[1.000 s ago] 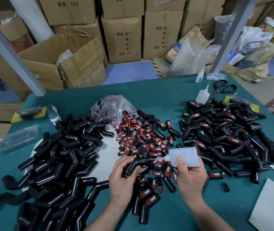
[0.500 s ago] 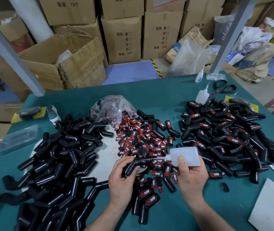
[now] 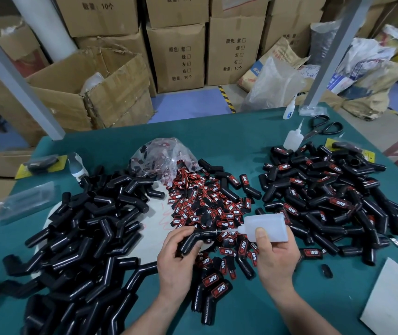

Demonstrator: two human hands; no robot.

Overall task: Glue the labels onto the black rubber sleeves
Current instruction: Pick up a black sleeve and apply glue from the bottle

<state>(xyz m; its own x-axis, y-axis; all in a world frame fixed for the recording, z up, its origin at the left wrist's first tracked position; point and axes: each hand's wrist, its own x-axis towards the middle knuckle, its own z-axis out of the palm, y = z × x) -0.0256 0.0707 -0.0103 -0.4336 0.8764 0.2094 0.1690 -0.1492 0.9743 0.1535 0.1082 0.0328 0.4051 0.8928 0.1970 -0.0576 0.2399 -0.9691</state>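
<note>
Left hand (image 3: 178,258): fingers curled round black rubber sleeve (image 3: 191,241), glossy, bent like an elbow, no label, held low at front centre of green table (image 3: 229,135). Right hand (image 3: 275,258): grips translucent glue bottle (image 3: 267,226), nozzle tip at sleeve's upper arm. Behind: heap of red-black "TAPER" labels (image 3: 205,201). Left: bare sleeves pile (image 3: 84,226). Right: labelled sleeves pile (image 3: 326,197). Far: scissors (image 3: 323,128).

Bent black sleeve (image 3: 191,241) held over red-and-black labels (image 3: 207,204)
Sideways glue bottle (image 3: 267,227), nozzle at sleeve; plain sleeves (image 3: 84,226) heaped left; labelled sleeves (image 3: 326,197) heaped right
</note>
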